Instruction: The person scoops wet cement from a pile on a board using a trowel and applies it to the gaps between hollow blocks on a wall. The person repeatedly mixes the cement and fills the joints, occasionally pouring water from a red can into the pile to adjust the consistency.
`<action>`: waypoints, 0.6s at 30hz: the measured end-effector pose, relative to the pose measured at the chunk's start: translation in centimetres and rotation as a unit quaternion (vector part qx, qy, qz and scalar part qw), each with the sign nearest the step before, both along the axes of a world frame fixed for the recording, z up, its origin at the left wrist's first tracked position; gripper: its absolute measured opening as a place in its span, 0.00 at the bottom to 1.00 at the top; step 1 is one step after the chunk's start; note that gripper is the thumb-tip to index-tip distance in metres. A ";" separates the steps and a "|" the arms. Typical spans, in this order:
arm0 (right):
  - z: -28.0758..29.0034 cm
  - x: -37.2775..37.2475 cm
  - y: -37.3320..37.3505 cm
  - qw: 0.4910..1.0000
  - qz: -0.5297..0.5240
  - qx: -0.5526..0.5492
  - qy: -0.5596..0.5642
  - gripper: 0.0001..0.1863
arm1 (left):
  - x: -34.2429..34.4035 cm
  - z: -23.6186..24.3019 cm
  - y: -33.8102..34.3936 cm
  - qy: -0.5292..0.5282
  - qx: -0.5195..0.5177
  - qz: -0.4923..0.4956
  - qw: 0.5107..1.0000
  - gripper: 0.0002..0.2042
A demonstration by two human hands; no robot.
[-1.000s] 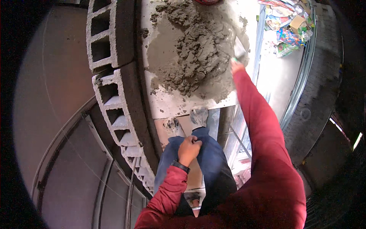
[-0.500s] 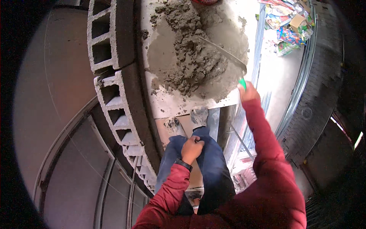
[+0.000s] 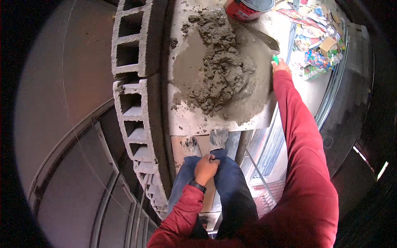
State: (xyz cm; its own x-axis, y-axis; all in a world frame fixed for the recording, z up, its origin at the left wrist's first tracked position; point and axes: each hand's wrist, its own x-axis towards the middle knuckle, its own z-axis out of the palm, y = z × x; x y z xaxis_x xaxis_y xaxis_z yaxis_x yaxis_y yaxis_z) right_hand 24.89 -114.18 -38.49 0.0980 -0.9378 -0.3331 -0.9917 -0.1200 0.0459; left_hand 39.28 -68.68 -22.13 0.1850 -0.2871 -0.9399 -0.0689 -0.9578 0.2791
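Observation:
My right hand (image 3: 279, 67) grips the green handle (image 3: 275, 59) of a trowel whose metal blade (image 3: 266, 39) reaches into the back right of a wet grey mortar heap (image 3: 219, 70). The mortar lies spread on a white board (image 3: 186, 124). My left hand (image 3: 207, 167) rests by my thighs with its fingers curled; what they hold, if anything, I cannot make out. A red bucket (image 3: 242, 12) stands just behind the mortar.
Hollow concrete blocks (image 3: 147, 62) form a row along the board's left. At the right lie long metal profiles (image 3: 328, 105) and a pile of colourful torn packaging (image 3: 318, 58). My splattered shoes (image 3: 218, 138) are below the board; a dark panelled surface (image 3: 70, 173) is at left.
My right hand drew the trowel back toward me, then moved it forward to the heap's far right. The view has shifted, showing more of the bucket. My left hand stays by my thighs.

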 end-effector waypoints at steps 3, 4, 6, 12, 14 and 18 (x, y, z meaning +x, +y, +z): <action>-1.9 2.8 -3.0 0.999 0.024 0.033 -0.014 0.25 | 2.1 0.3 0.1 -0.013 0.000 0.011 1.000 0.17; -2.4 3.7 -3.5 0.998 0.036 0.042 -0.032 0.26 | 2.6 0.3 0.0 -0.020 -0.004 0.014 1.000 0.17; -2.0 9.1 -2.9 0.995 0.079 0.043 -0.041 0.26 | 2.9 0.6 -0.7 -0.028 -0.035 0.024 0.999 0.17; -0.9 3.6 -1.5 0.968 0.232 0.068 -0.072 0.24 | 2.2 1.2 -0.7 -0.015 -0.022 0.053 0.998 0.20; 2.2 0.1 -0.6 0.966 0.234 0.103 -0.041 0.26 | 2.2 1.3 -0.8 -0.008 -0.018 0.072 0.997 0.20; 7.5 -1.1 0.0 0.965 0.240 0.100 0.033 0.26 | 1.8 2.0 -1.0 0.025 -0.016 0.089 0.996 0.21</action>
State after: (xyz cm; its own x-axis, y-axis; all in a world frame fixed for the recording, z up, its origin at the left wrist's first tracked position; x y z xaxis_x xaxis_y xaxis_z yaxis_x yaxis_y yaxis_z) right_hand 23.80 -114.13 -30.98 0.4773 -0.7065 -0.5225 -0.8154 -0.5777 0.0363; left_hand 41.07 -69.65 -20.16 0.1890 -0.2835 -0.9402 0.1155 -0.9443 0.3080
